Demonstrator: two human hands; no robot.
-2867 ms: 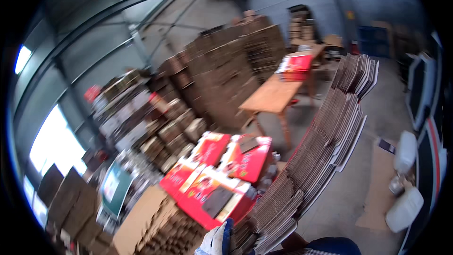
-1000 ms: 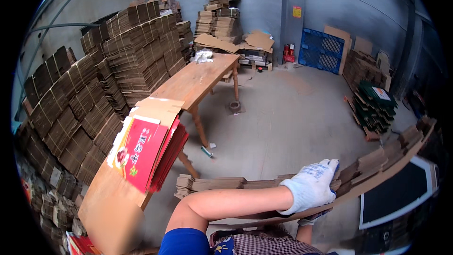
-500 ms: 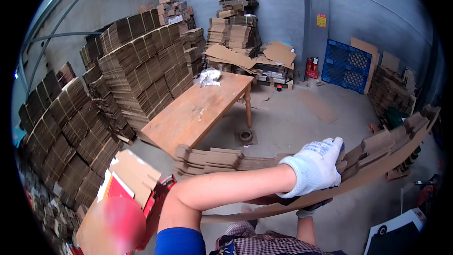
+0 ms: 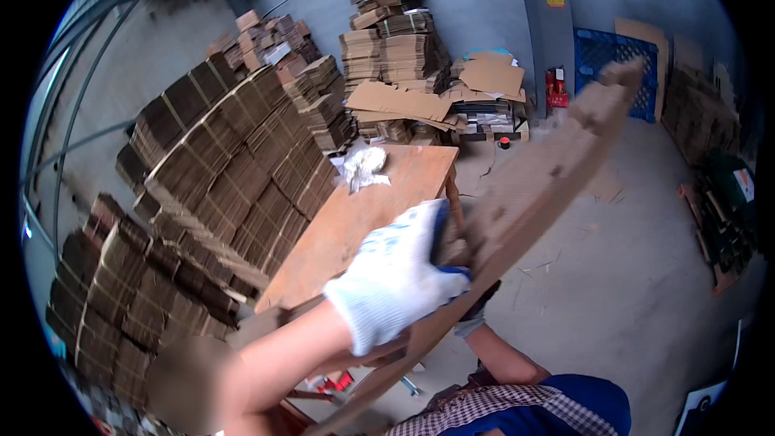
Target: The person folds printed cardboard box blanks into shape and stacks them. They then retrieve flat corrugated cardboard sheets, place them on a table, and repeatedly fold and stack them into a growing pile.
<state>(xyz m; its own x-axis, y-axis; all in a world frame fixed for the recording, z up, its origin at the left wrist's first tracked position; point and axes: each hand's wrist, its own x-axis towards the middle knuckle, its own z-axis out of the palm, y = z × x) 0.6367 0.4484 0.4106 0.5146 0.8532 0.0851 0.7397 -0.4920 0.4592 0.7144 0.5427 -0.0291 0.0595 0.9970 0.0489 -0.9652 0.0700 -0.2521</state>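
A long stack of flattened brown cardboard (image 4: 533, 186) slants across the view from lower left to upper right, blurred by motion. My left hand (image 4: 400, 266), in a white glove with a blue palm, is closed over the stack's upper edge at its middle. Beneath the stack, my right hand (image 4: 478, 311), in a glove with a dark palm, holds it from the far underside; its fingers are mostly hidden by the cardboard. Just beyond the stack stands a wooden table (image 4: 335, 214) with a crumpled silvery-white wrap (image 4: 363, 168) on top.
Tall strapped bundles of flattened cardboard (image 4: 242, 153) rise on the left. More cardboard stacks (image 4: 395, 52) stand against the back wall. Red fire extinguishers (image 4: 556, 89) and a blue plastic pallet (image 4: 593, 73) are at the back right. Green and brown items (image 4: 722, 202) lie along the right.
Both hands have carried the cardboard stack leftward, toward the table. Its right end has swung up and away, so it now slants steeply. The view has turned too.
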